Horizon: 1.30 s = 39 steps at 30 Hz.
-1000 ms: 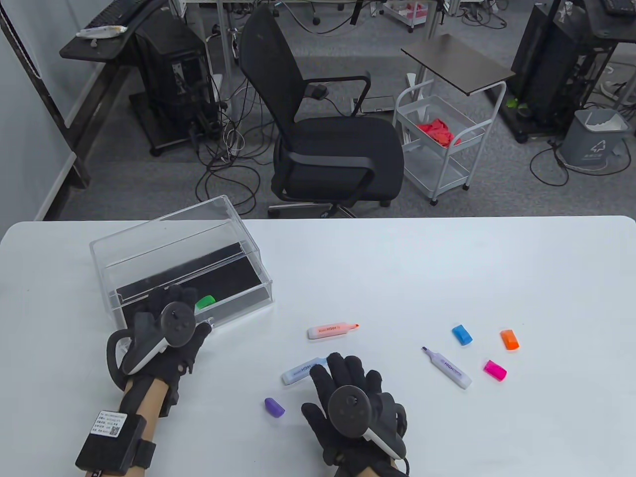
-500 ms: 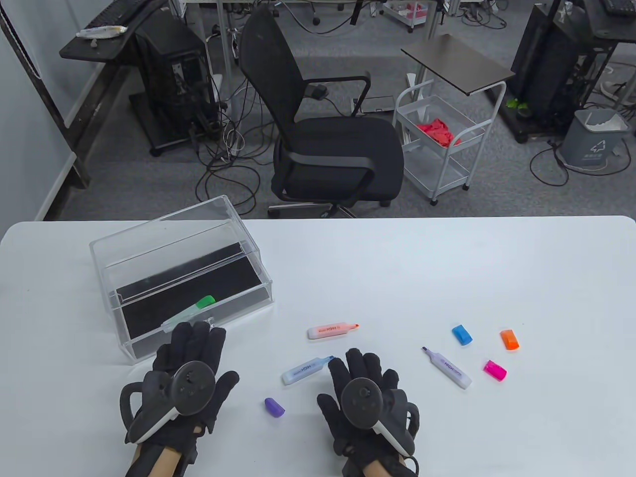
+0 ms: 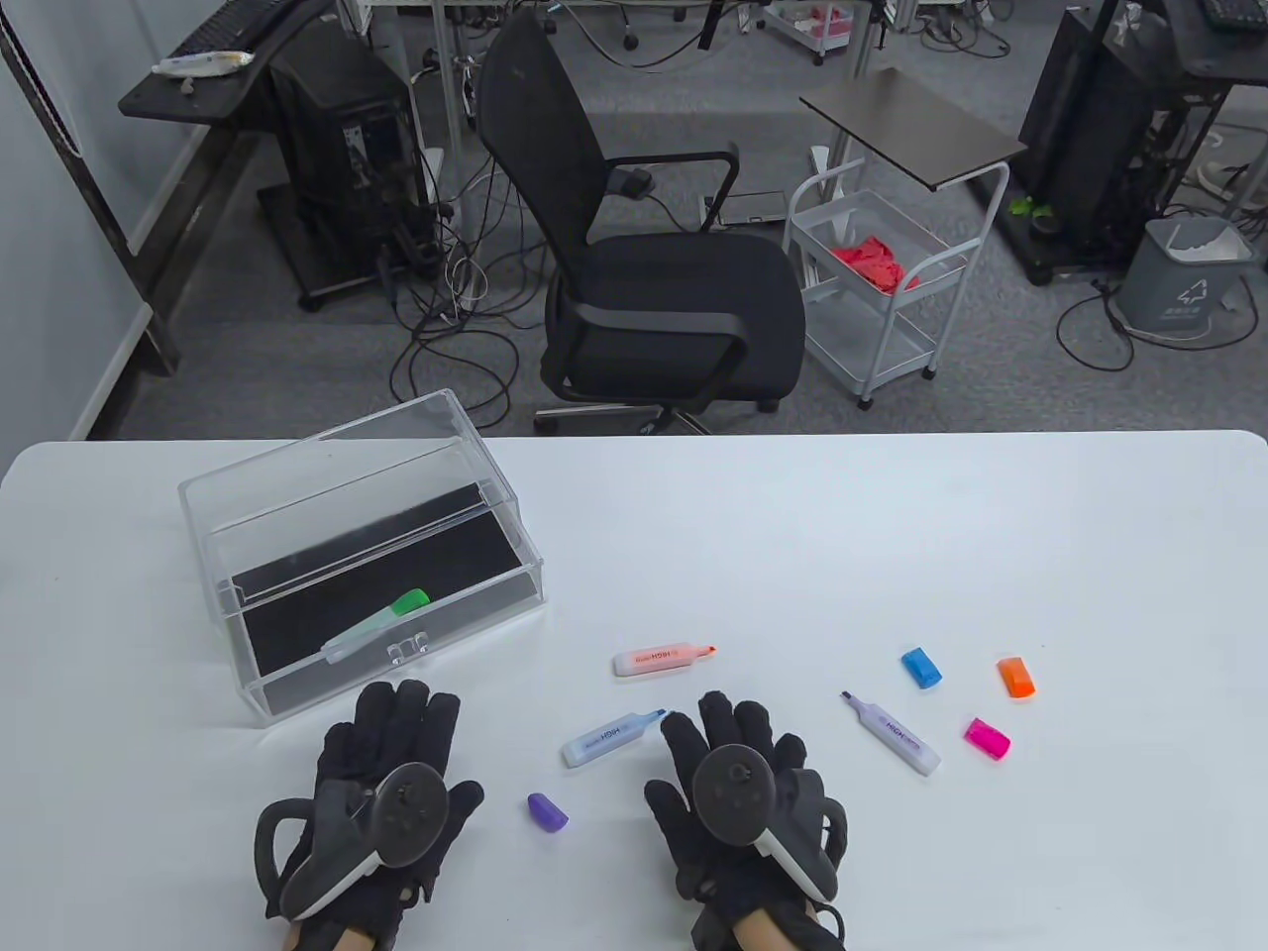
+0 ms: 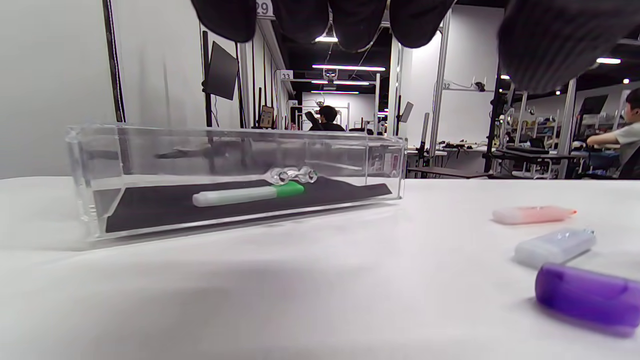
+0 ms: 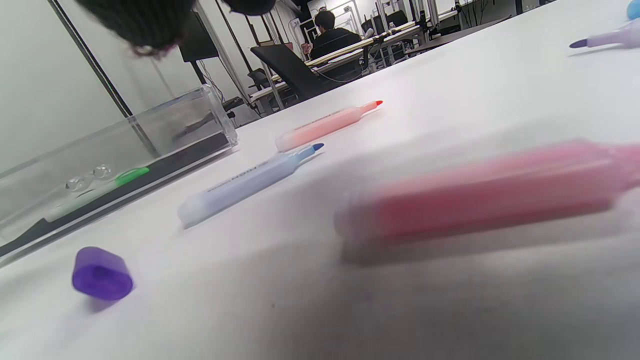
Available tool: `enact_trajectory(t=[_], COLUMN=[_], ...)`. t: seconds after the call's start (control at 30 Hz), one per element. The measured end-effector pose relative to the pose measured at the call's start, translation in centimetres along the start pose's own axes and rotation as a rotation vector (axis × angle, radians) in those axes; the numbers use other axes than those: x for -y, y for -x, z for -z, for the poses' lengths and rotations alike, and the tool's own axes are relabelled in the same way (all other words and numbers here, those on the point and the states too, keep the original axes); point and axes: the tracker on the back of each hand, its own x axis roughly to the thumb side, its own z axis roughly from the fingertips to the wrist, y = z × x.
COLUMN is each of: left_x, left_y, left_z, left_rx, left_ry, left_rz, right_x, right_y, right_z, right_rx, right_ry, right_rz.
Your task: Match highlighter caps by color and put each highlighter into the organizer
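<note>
My left hand [image 3: 396, 723] lies flat on the table with straight fingers, just in front of the clear organizer [image 3: 297, 495]. A green-capped highlighter [image 3: 376, 624] lies inside it. My right hand [image 3: 733, 733] also rests flat and covers a pink highlighter [image 5: 480, 200], which shows only in the right wrist view, blurred. Uncapped blue [image 3: 609, 738], orange [image 3: 662, 659] and purple [image 3: 892, 733] highlighters lie on the table. The purple cap [image 3: 547, 812] sits between my hands. Blue [image 3: 921, 667], orange [image 3: 1016, 678] and pink [image 3: 987, 739] caps lie to the right.
A black office chair [image 3: 654, 277] and a white trolley [image 3: 877, 287] stand beyond the table's far edge [image 3: 693, 433]. The organizer's front wall [image 4: 235, 175] faces my left hand.
My left hand has pulled back out of the organizer toward the near edge, leaving the green highlighter inside. My right hand has slid a little to the right.
</note>
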Motion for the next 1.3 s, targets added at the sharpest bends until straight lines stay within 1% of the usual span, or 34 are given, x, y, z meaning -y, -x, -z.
enact_trajectory(t=[0.1, 0.2, 0.3, 0.4, 0.53, 0.63, 0.83, 1.03, 1.2, 1.3], left_x=[0.6, 0.6, 0.6, 0.7, 0.9, 1.1, 1.1, 1.2, 1.4, 1.3], left_y=[0.1, 0.2, 0.3, 0.2, 0.0, 0.0, 0.0, -0.4, -0.5, -0.6], left_z=[0.0, -0.1, -0.1, -0.1, 0.0, 0.1, 0.1, 0.1, 0.1, 0.0], left_rx=[-0.003, -0.009, -0.008, -0.006, -0.001, -0.002, -0.001, 0.018, 0.025, 0.034], left_ry=[0.032, 0.027, 0.026, 0.033, 0.045, 0.057, 0.066, 0.079, 0.103, 0.094], left_rz=[-0.006, -0.001, -0.007, -0.004, 0.003, 0.010, 0.012, 0.011, 0.014, 0.016], right_x=[0.7, 1.1, 1.0, 0.6, -0.9, -1.4, -1.5, -1.6, -1.7, -1.9], right_y=[0.6, 1.4, 2.3, 3.0, 3.7, 3.8, 3.9, 3.7, 3.7, 3.6], right_z=[0.1, 0.3, 0.6, 0.9, 1.5, 1.7, 1.8, 1.9, 2.1, 2.1], right_rx=[-0.015, -0.040, -0.067, -0.090, -0.139, -0.180, -0.224, -0.222, -0.197, -0.164], right_ry=[0.017, -0.005, -0.080, -0.183, -0.354, -0.413, -0.410, -0.406, -0.388, -0.373], right_rz=[-0.003, -0.029, -0.075, -0.134, -0.221, -0.304, -0.434, -0.438, -0.437, -0.457])
